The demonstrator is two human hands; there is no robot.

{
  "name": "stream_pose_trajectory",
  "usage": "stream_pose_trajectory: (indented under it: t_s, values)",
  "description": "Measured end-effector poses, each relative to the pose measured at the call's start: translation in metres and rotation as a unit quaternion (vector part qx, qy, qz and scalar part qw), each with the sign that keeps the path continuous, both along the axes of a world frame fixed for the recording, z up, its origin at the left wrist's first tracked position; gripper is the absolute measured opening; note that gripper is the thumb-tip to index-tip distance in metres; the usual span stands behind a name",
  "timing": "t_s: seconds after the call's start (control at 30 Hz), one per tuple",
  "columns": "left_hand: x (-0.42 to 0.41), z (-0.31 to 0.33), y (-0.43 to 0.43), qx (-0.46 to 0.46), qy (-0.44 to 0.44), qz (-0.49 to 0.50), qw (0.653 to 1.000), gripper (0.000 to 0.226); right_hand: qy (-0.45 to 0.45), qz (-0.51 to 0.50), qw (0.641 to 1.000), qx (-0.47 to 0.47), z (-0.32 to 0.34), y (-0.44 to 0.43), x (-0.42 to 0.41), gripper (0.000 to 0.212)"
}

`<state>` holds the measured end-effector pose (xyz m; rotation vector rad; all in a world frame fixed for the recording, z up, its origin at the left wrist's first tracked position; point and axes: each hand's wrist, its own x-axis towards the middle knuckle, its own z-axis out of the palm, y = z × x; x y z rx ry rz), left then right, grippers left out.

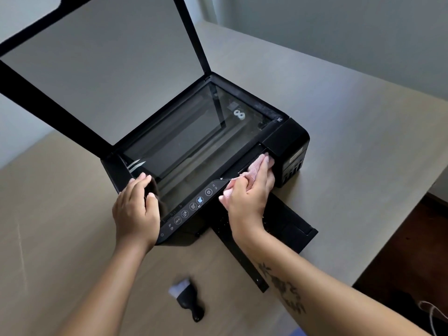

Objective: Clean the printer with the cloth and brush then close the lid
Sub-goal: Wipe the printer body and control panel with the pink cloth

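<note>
A black printer (288, 139) stands on the table with its scanner lid (101, 66) raised upright and the glass (194, 137) exposed. My right hand (247, 197) grips a pink cloth (258, 163) and presses it against the printer's front right edge beside the control panel (191, 207). My left hand (135, 209) holds the printer's front left corner, fingers curled over the edge of the glass. A small black brush (189, 299) with pale bristles lies on the table in front of me, between my forearms.
The printer's output tray (288, 229) sticks out toward me under my right wrist. The grey-brown table (339, 132) ends at the right, where dark floor (407, 251) shows. A wall stands behind the table.
</note>
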<state>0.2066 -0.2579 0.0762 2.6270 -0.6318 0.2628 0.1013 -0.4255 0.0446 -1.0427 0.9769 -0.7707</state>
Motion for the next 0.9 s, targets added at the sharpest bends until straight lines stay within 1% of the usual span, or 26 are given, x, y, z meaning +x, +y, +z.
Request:
stream_pose_trajectory:
  t_s: [0.03,0.07,0.1,0.13,0.17,0.23,0.27,0.3,0.37,0.4,0.43,0.47,0.5,0.53,0.57,0.6,0.67,0.7,0.8,0.9]
  values:
    - [-0.001,0.0,0.0,0.001,0.001,0.0,1.0,0.049,0.005,0.008,1.0,0.027,-0.002,0.001,0.0,0.066]
    - [-0.001,0.0,0.0,0.001,0.002,0.001,1.0,0.049,0.019,0.038,0.998,0.048,-0.002,0.003,-0.003,0.065]
    - [-0.002,0.001,0.0,0.001,0.001,0.001,1.0,0.049,0.044,0.07,0.995,0.05,-0.007,0.004,-0.005,0.063]
    - [-0.002,0.001,0.0,0.002,0.0,0.001,1.0,0.049,0.068,0.081,0.994,0.02,-0.007,0.001,-0.008,0.062]
    - [-0.003,0.001,0.0,0.002,0.0,0.0,1.0,0.049,0.07,0.064,0.995,-0.024,-0.002,-0.003,-0.009,0.063]
    - [-0.002,0.001,-0.001,0.002,0.004,-0.001,1.0,0.049,0.049,0.042,0.985,-0.161,0.013,-0.004,-0.011,0.065]
    - [-0.002,0.0,-0.001,0.003,0.005,0.0,1.0,0.049,0.048,0.039,0.977,-0.206,0.015,-0.001,-0.01,0.065]
    - [-0.003,0.0,-0.001,0.005,0.005,0.002,1.0,0.049,0.04,0.039,0.98,-0.19,0.011,0.0,-0.008,0.066]
    - [-0.005,-0.001,0.0,0.01,0.006,0.001,1.0,0.049,0.131,0.055,0.976,-0.165,-0.003,-0.001,-0.006,0.065]
    - [-0.005,0.0,0.001,0.01,0.005,-0.002,1.0,0.049,0.172,0.079,0.968,-0.166,-0.007,-0.001,-0.009,0.063]
    - [-0.005,0.002,0.0,0.01,0.004,-0.002,1.0,0.049,0.166,0.09,0.972,-0.139,-0.004,0.002,-0.009,0.061]
    - [-0.004,0.002,0.0,0.01,0.005,0.0,1.0,0.049,0.167,0.095,0.969,-0.157,0.002,0.009,-0.014,0.061]
    - [-0.004,0.002,0.0,0.011,0.005,0.001,1.0,0.049,0.144,0.092,0.972,-0.161,0.012,0.018,-0.017,0.063]
    - [-0.004,0.003,-0.001,0.012,0.005,0.0,1.0,0.049,0.104,0.09,0.972,-0.188,0.015,0.03,-0.017,0.065]
    - [-0.003,0.002,-0.001,0.012,0.006,-0.001,1.0,0.049,0.085,0.074,0.967,-0.23,0.015,0.04,-0.018,0.066]
    - [-0.004,0.001,-0.001,0.011,0.006,0.0,1.0,0.049,0.076,0.082,0.967,-0.227,0.014,0.047,-0.018,0.067]
    - [-0.004,0.0,0.0,0.013,0.004,0.001,1.0,0.05,0.053,0.091,0.987,-0.118,0.007,0.054,-0.019,0.068]
    - [-0.004,0.0,0.001,0.013,0.003,-0.001,1.0,0.051,0.046,0.092,0.991,-0.08,0.009,0.058,-0.02,0.07]
    - [0.001,0.002,-0.001,0.007,-0.002,-0.005,1.0,0.05,0.03,0.124,0.99,-0.062,0.016,0.077,-0.023,0.073]
    - [0.001,0.002,-0.002,0.007,0.002,0.001,1.0,0.049,0.062,0.203,0.977,0.008,0.022,0.107,-0.027,0.069]
